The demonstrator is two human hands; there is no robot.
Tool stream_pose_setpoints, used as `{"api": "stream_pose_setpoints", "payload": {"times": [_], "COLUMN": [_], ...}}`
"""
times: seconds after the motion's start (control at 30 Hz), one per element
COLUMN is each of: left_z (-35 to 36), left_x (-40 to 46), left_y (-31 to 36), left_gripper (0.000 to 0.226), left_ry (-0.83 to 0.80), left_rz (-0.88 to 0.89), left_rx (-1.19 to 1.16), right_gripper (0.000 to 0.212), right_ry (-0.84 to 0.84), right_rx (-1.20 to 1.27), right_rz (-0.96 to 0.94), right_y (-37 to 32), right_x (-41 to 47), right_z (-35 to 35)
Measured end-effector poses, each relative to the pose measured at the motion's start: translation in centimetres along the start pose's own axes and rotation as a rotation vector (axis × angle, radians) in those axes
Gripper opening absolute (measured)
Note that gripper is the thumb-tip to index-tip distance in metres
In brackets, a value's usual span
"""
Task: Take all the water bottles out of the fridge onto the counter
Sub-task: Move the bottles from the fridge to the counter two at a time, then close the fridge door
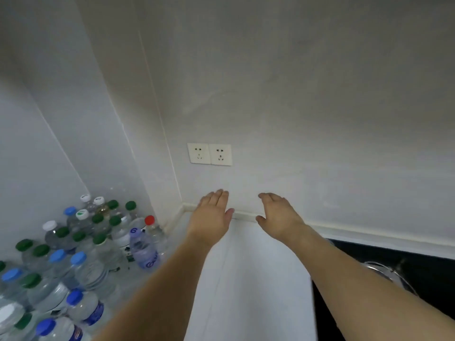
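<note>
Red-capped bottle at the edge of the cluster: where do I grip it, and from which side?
Grip the red-capped bottle at its neck just under the cap, from the right with the left hand. It stands upright; other bottles crowd its left, and the white counter lies on its right.

- A home kitchen corner, by the look of it.
- A pale counter meets plain white walls.
- A double wall socket sits just above it.
- A dark sink with a metal drain lies at right.
- Water bottles crowd the counter's left end.
</note>
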State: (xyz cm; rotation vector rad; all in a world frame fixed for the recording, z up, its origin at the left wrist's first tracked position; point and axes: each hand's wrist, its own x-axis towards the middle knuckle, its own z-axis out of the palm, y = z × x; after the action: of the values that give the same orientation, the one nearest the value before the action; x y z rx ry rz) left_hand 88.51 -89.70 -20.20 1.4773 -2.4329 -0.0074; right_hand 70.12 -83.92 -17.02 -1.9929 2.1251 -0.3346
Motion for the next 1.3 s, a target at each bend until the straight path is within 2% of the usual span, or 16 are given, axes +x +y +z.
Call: {"api": "stream_pose_setpoints", "payload": {"times": [0.13,0.4,0.53,0.83,1.0,1.3], "left_z": [-0.8,-1.3,-1.8,-2.5,-2.3,-4.7], "left_x": [1.1,0.9,1.0,1.3,-1.4,-9.2], "left_y": [7.8,22.6,28.5,37.3,41.6,48.3], "left_gripper": [0.057,0.058,0.059,0.056,0.055,0.056], "left_ry": [0.031,0.028,0.025,0.022,-0.003,0.042], "left_rz": [0.177,0.407,0.540,0.760,0.853,0.903], "left_rx": [-0.017,-0.064,-0.023,-0.047,-0.107,-0.132], "right_gripper": [0.060,0.059,0.057,0.059,0.058,0.057], "right_ry": [0.058,0.154,0.185,0.254,0.283,0.304], "right_rx": [-0.010,-0.081,-0.106,-0.098,-0.082,-0.086], "right_rz": [0.108,0.342,0.448,0.630,0.704,0.819], "right_y": [5.3,16.8,20.4,22.7,23.2,24.5], "right_x": [-4.8,-16.5,-21.5,-27.9,-31.9,-44.7], "right_z": [-4.2,-11.4,-13.9,-16.3,-17.0,-17.2]}}
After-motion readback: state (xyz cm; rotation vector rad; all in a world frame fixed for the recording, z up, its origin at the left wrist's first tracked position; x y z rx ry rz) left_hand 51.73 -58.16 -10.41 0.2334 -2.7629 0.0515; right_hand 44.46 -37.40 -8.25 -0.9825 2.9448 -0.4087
